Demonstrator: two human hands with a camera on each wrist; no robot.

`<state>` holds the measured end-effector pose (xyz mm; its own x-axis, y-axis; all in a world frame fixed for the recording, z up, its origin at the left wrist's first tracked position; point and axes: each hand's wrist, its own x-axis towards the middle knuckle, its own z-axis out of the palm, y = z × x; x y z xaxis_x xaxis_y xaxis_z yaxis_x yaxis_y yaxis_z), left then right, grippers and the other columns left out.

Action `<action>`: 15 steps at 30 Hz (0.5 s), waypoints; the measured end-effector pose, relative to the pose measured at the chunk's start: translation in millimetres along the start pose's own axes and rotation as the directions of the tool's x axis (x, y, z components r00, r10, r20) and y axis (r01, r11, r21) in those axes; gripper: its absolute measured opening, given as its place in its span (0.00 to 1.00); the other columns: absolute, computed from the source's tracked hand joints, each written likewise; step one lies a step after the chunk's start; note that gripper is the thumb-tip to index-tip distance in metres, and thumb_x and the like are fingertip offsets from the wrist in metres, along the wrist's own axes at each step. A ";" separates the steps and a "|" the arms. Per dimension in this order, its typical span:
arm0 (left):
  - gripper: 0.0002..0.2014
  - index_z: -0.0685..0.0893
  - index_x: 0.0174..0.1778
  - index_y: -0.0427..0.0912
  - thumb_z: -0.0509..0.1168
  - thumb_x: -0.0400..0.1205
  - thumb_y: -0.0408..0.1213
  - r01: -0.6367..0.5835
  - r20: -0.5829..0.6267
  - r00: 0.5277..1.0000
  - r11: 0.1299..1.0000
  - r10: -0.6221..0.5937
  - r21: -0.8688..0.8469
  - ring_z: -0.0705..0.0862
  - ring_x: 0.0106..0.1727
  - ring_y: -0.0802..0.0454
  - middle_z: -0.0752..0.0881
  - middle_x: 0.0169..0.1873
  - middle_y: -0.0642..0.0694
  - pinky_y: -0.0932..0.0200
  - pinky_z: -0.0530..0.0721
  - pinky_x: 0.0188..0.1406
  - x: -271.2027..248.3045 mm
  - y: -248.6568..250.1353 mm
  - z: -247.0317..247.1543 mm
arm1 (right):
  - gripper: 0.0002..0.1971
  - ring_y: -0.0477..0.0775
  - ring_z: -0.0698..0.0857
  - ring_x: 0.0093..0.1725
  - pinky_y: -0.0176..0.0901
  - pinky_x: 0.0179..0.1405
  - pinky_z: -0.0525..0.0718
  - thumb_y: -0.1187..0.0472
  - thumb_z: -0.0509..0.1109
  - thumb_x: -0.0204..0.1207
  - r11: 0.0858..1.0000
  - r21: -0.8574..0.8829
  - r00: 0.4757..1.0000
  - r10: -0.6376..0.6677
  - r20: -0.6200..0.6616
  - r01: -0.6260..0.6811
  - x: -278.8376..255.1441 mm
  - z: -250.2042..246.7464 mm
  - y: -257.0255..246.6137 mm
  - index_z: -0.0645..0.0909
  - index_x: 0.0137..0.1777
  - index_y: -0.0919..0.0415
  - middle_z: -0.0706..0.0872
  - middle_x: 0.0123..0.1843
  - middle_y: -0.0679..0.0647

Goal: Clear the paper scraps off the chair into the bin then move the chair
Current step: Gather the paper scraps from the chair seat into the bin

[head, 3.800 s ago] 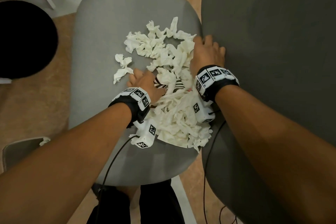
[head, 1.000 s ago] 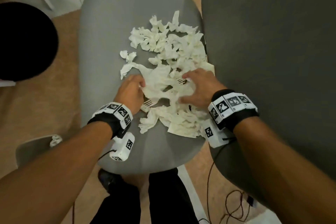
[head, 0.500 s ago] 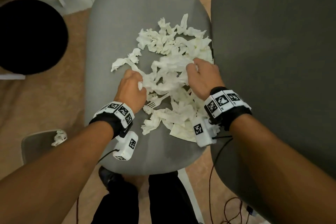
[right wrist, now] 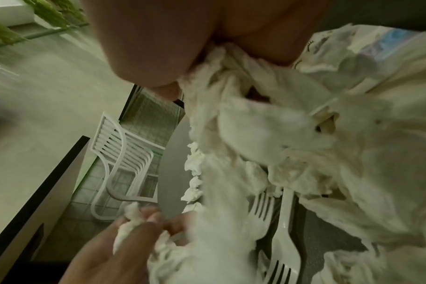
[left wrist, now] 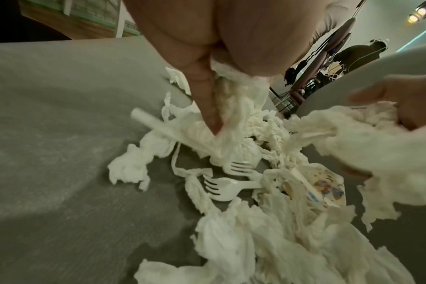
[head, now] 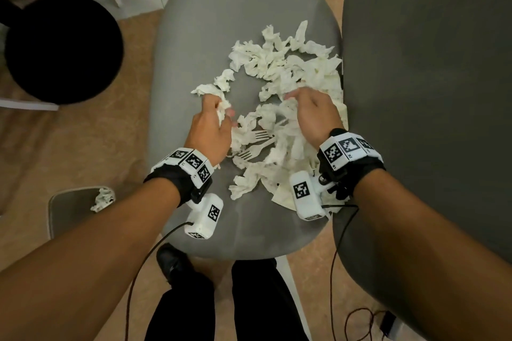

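White crumpled paper scraps (head: 288, 69) lie heaped over the right half of the light grey chair seat (head: 194, 36). My left hand (head: 221, 111) grips a bunch of scraps at the heap's left edge, its fingers (left wrist: 207, 107) curled round a wad. My right hand (head: 293, 99) clutches another handful (right wrist: 231, 80) near the middle of the heap. Between my hands lie white plastic forks (head: 256, 144) and, in the left wrist view, a printed paper piece (left wrist: 326, 186). A small grey bin (head: 69, 216) with one scrap inside stands on the floor at lower left.
A dark grey chair (head: 429, 91) stands tight against the seat's right side. A round black object (head: 62, 47) sits on the floor at upper left. A white slatted chair (right wrist: 124, 163) is further off. Cables (head: 360, 321) trail on the floor by my legs.
Both hands have gone from lying flat on the heap to closing round handfuls of scraps a little further from me. The forks now lie uncovered between my hands.
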<state>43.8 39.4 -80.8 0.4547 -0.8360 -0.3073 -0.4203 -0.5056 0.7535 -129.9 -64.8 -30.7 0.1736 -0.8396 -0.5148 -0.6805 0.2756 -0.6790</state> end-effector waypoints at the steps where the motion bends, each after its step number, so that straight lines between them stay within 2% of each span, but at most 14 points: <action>1: 0.06 0.69 0.60 0.49 0.54 0.88 0.39 0.019 -0.004 1.000 0.999 -0.019 -0.036 0.89 0.42 0.50 0.89 0.46 0.48 0.55 0.85 0.42 -1.3 0.9 0.3 | 0.19 0.51 0.83 0.56 0.43 0.53 0.75 0.40 0.63 0.80 1.000 -0.018 1.000 0.011 0.021 -0.011 -0.4 0.7 0.0 0.84 0.60 0.51 0.85 0.56 0.48; 2: 0.07 0.69 0.61 0.52 0.52 0.88 0.42 0.036 -0.013 0.999 0.998 -0.036 -0.047 0.88 0.41 0.48 0.89 0.43 0.45 0.54 0.85 0.40 -2.7 2.8 0.1 | 0.24 0.50 0.82 0.56 0.43 0.53 0.75 0.35 0.68 0.75 0.998 -0.054 0.999 0.017 0.050 -0.015 -2.7 0.0 -1.4 0.84 0.60 0.53 0.85 0.56 0.47; 3: 0.08 0.70 0.61 0.52 0.52 0.88 0.47 0.037 -0.038 0.999 0.999 -0.039 -0.034 0.86 0.41 0.45 0.88 0.41 0.42 0.52 0.84 0.39 -3.4 5.2 -1.1 | 0.27 0.50 0.82 0.55 0.43 0.53 0.77 0.35 0.73 0.71 0.993 -0.118 0.997 0.011 0.072 -0.002 -3.1 0.5 0.3 0.83 0.59 0.55 0.84 0.55 0.46; 4: 0.11 0.73 0.60 0.51 0.53 0.88 0.51 0.024 -0.064 0.998 1.000 -0.025 -0.010 0.85 0.40 0.43 0.87 0.39 0.41 0.50 0.84 0.40 -3.9 8.1 -2.9 | 0.26 0.51 0.83 0.55 0.44 0.53 0.78 0.38 0.76 0.70 0.983 -0.183 0.995 -0.012 0.094 0.029 -2.9 1.8 2.3 0.82 0.59 0.57 0.85 0.54 0.47; 6: 0.15 0.77 0.53 0.47 0.62 0.83 0.55 -0.003 -0.077 0.997 1.000 0.004 0.012 0.82 0.39 0.47 0.85 0.37 0.47 0.51 0.83 0.41 -5.6 13.6 -6.9 | 0.23 0.54 0.83 0.58 0.43 0.56 0.78 0.45 0.76 0.74 0.955 -0.291 0.991 -0.023 0.131 0.061 -1.4 6.2 5.7 0.81 0.62 0.59 0.85 0.57 0.49; 8: 0.16 0.77 0.50 0.48 0.73 0.76 0.52 -0.001 -0.023 1.000 1.000 0.002 0.023 0.81 0.42 0.53 0.82 0.42 0.53 0.58 0.80 0.42 -8.6 15.5 -8.1 | 0.23 0.58 0.84 0.63 0.45 0.60 0.80 0.48 0.72 0.78 0.936 -0.343 0.990 -0.037 0.136 0.082 -1.4 11.7 7.6 0.79 0.68 0.60 0.86 0.64 0.54; 9: 0.15 0.76 0.50 0.48 0.74 0.75 0.46 -0.010 0.015 1.000 0.999 0.009 0.048 0.81 0.44 0.52 0.82 0.46 0.52 0.60 0.78 0.43 -9.5 14.0 -7.8 | 0.22 0.59 0.86 0.62 0.45 0.58 0.82 0.50 0.69 0.80 0.936 -0.344 0.990 -0.026 0.136 0.072 -2.3 13.8 6.7 0.77 0.70 0.60 0.86 0.65 0.56; 11: 0.11 0.76 0.51 0.46 0.70 0.77 0.34 -0.013 0.062 0.998 0.999 0.010 0.045 0.84 0.47 0.48 0.84 0.50 0.49 0.64 0.77 0.41 -9.8 9.3 -6.9 | 0.18 0.58 0.90 0.52 0.44 0.49 0.85 0.56 0.65 0.83 0.954 -0.297 0.991 0.007 0.133 0.033 -6.6 17.1 4.6 0.72 0.71 0.59 0.85 0.62 0.56; 12: 0.10 0.77 0.53 0.45 0.66 0.78 0.31 0.011 0.066 0.998 1.000 -0.011 0.003 0.86 0.47 0.48 0.86 0.51 0.49 0.66 0.80 0.39 -9.5 6.6 -7.1 | 0.18 0.58 0.89 0.51 0.44 0.50 0.85 0.56 0.63 0.84 0.961 -0.273 0.992 -0.006 0.123 0.040 -7.2 18.9 5.6 0.71 0.72 0.58 0.84 0.61 0.56; 13: 0.10 0.77 0.55 0.46 0.64 0.79 0.32 0.041 0.057 0.998 0.998 -0.039 -0.043 0.88 0.46 0.49 0.87 0.51 0.50 0.64 0.83 0.40 -10.2 6.3 -8.3 | 0.18 0.59 0.87 0.54 0.45 0.53 0.83 0.53 0.61 0.85 0.960 -0.276 0.994 -0.012 0.111 0.043 -9.4 20.5 3.4 0.71 0.72 0.58 0.83 0.61 0.56; 15: 0.10 0.75 0.58 0.50 0.61 0.81 0.38 0.081 0.024 0.997 0.990 -0.079 -0.113 0.90 0.43 0.48 0.88 0.49 0.46 0.52 0.90 0.44 -11.0 3.3 -10.1 | 0.24 0.63 0.83 0.61 0.49 0.59 0.79 0.43 0.57 0.85 0.959 -0.276 0.995 -0.043 0.089 0.066 -12.6 25.0 0.2 0.76 0.68 0.63 0.85 0.62 0.59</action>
<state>45.4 49.1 -69.0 0.4672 -0.7984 -0.3798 -0.2906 -0.5444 0.7869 -114.4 -42.4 -37.4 0.2650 -0.8058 -0.5296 -0.8375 0.0799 -0.5406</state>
